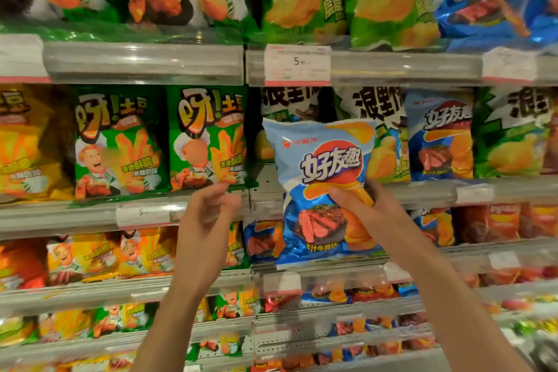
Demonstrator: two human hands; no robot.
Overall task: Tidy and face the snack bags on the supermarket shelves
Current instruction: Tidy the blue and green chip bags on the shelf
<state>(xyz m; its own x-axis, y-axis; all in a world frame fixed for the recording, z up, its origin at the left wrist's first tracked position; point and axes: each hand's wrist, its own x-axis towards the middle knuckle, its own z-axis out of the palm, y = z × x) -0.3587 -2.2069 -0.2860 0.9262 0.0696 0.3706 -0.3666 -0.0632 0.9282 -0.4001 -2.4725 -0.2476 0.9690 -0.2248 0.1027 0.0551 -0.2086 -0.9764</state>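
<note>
One blue snack bag [323,190] is held up before the middle shelf [422,190], pinched at mid-height by the right hand [359,202]. Light, puffy and crushable, it looks best taken by its edges. The left hand [211,205] is raised alongside, fingers loosely curled, nothing gripped.

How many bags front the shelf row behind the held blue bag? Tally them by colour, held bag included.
Yellow bag: 1
Green fries bags: 2
White-and-green bags: 3, one largely hidden
Blue shelf bag: 1
Held blue bag, gripped by the right hand: 1
Total: 8
</note>
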